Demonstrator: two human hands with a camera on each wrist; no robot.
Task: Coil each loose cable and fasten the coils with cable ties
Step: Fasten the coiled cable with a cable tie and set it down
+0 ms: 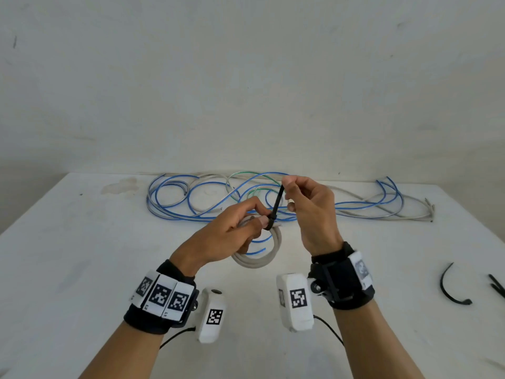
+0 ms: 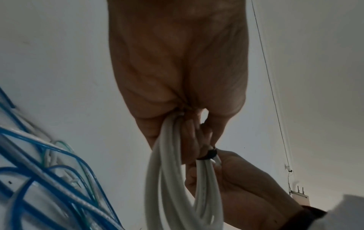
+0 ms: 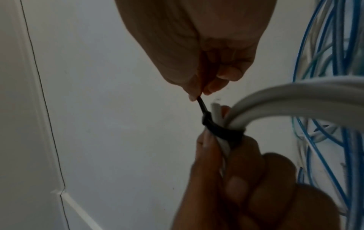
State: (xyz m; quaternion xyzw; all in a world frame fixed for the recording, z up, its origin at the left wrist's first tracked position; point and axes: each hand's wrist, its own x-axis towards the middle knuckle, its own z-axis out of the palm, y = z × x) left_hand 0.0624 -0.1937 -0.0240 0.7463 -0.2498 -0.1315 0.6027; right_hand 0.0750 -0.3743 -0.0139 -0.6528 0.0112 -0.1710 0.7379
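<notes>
A coil of white cable (image 1: pixel 259 258) hangs above the table's middle, with my left hand (image 1: pixel 232 231) gripping its bundled strands (image 2: pixel 169 155). A black cable tie (image 1: pixel 276 207) is looped tight around the bundle (image 3: pixel 224 132). My right hand (image 1: pixel 308 203) pinches the tie's free tail (image 3: pixel 202 105) and holds it up and away from the coil. The tie's head sits at my left thumb tip. Loose blue, green and grey cables (image 1: pixel 207 198) lie tangled across the back of the white table (image 1: pixel 82 255).
Two spare black cable ties (image 1: pixel 451 288) lie on the table at the right, one curved, another at the right edge (image 1: pixel 496 285). The wall (image 1: pixel 246 77) stands directly behind the table. Loose blue cables (image 3: pixel 334 62) run close behind the hands.
</notes>
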